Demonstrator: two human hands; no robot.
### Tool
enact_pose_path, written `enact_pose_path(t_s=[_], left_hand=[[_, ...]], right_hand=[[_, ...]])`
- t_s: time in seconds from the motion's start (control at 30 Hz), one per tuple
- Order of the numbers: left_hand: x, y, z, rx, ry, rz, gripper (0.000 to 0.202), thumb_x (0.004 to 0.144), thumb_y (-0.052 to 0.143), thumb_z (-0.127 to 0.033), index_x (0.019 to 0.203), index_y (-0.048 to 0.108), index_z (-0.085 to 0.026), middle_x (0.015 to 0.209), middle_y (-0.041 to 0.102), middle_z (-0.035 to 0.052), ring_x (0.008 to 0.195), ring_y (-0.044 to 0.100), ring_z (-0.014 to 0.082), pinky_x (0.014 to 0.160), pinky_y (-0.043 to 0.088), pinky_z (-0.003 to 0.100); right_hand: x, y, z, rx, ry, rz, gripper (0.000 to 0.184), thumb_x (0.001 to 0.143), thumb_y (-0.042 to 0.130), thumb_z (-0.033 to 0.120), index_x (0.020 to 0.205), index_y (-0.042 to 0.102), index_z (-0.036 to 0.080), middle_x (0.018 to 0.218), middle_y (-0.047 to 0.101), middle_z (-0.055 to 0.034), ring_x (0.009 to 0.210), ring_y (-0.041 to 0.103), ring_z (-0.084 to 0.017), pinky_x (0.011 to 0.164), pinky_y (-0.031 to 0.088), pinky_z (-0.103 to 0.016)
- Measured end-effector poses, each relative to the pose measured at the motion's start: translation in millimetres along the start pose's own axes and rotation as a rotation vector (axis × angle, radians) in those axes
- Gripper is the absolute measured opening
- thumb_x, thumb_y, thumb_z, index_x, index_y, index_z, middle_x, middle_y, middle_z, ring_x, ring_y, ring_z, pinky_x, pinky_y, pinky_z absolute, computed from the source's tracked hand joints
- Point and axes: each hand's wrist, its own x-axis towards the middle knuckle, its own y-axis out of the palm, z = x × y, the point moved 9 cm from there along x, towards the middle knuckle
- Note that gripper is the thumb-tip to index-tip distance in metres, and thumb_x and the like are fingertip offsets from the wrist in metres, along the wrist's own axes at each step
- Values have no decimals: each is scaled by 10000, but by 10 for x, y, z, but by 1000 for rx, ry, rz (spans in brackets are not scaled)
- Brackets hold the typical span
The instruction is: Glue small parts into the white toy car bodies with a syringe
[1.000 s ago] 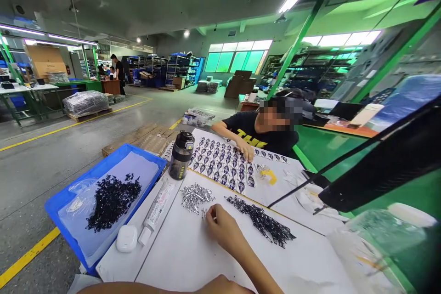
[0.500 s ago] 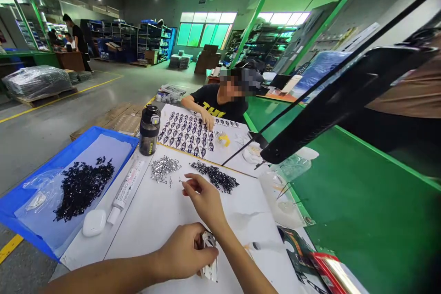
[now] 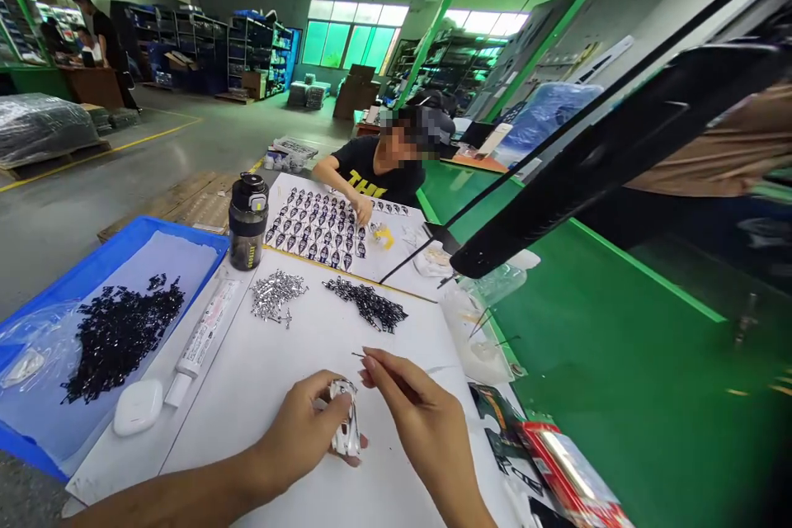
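Note:
My left hand (image 3: pixel 303 429) is closed round a shiny silver-white piece (image 3: pixel 346 429), its thumb pressed on the upper part. Just to the right, and apart from it, my right hand (image 3: pixel 426 412) pinches a tiny thin metal part (image 3: pixel 357 355) between thumb and fingertips; its exact kind is too small to make out. Beyond my hands lie a pile of small silver metal parts (image 3: pixel 276 295) and a pile of small black parts (image 3: pixel 366 302) on the white tabletop (image 3: pixel 247 462).
At left are a blue tray (image 3: pixel 201 241) of black parts, a dark bottle (image 3: pixel 248 223), a white tube (image 3: pixel 207 326) and a white case (image 3: pixel 138 407). Opposite, a person's hand (image 3: pixel 360 209) rests by rows of printed pieces (image 3: pixel 315 223). A black lamp (image 3: pixel 594 165) overhangs the right.
My right hand has drawn back from beside the silver pile towards me, bringing a tiny part. My left hand has turned the silver-white piece and raised it slightly. The view has shifted.

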Motion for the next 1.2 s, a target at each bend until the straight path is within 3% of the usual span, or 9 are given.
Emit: enact_pose_path(t_s=[0.23, 0.4, 0.57, 0.87, 0.93, 1.0, 1.07, 1.13, 1.2], left_hand=[[-21, -26, -3, -11, -27, -31, 435, 873, 566, -463, 1185, 507, -166, 1029, 658, 110, 787, 737, 227, 583, 571, 307], [-44, -3, 8, 19, 3, -27, 381, 897, 540, -467, 1139, 522, -173, 1066, 678, 125, 747, 723, 205, 540, 561, 288], [-92, 28, -74, 126, 68, 5, 351, 938, 494, -468, 1059, 621, -165, 864, 703, 46, 512, 615, 110, 506, 522, 254], [-193, -23, -122, 249, 123, -106, 421, 917, 520, -550, 1003, 671, -166, 641, 599, -11, 470, 573, 130, 392, 499, 233], [-209, -14, -117, 248, 129, -97, 411, 925, 513, -542, 994, 670, -169, 634, 592, -12, 479, 579, 133, 380, 500, 226], [-218, -13, -121, 243, 134, -90, 395, 934, 509, -532, 994, 663, -173, 641, 596, -15, 467, 581, 122, 379, 498, 217], [-217, -28, -128, 218, 133, -96, 386, 932, 514, -531, 998, 648, -175, 702, 633, -2, 470, 605, 119, 377, 491, 214], [-204, -40, -123, 173, 121, -94, 387, 925, 518, -537, 1004, 625, -174, 803, 681, 30, 496, 650, 135, 373, 485, 219], [-182, -50, -104, 140, 101, -93, 392, 919, 516, -540, 1000, 603, -167, 875, 710, 63, 501, 675, 148, 370, 478, 226]], right_hand=[[-312, 81, -201, 235, 167, 26, 382, 774, 737, 544, 921, 715, 192, 762, 731, -61, 711, 714, -226, 702, 606, -343], [-346, 6, -51, 154, 52, -38, 307, 825, 691, 510, 868, 706, 206, 867, 722, -70, 746, 689, -207, 687, 596, -313], [-396, 234, -162, 184, 116, 127, 363, 855, 628, 549, 919, 667, 194, 959, 691, -106, 780, 667, -224, 456, 536, -262], [-531, 333, -168, 190, 32, 97, 237, 931, 572, 439, 917, 591, 203, 957, 653, -76, 709, 639, -167, 412, 472, -226], [-568, 243, -12, 63, -137, -5, 136, 941, 567, 343, 910, 580, 211, 948, 638, -68, 763, 651, -178, 500, 538, -258], [-673, 83, 242, -165, -391, -223, 41, 914, 597, 227, 948, 581, 213, 1032, 617, -93, 922, 652, -217, 707, 596, -353], [-799, -10, 440, -376, -569, -420, 183, 882, 624, 157, 1052, 578, 205, 1259, 534, -160, 1170, 577, -291, 907, 559, -482], [-787, -28, 477, -506, -566, -477, 308, 893, 613, 163, 1193, 547, 183, 1514, 300, -220, 1391, 386, -382, 1005, 489, -586], [-685, -10, 414, -604, -487, -447, 379, 926, 569, 200, 1297, 502, 159, 1622, 57, -225, 1485, 166, -452, 1039, 424, -668]])
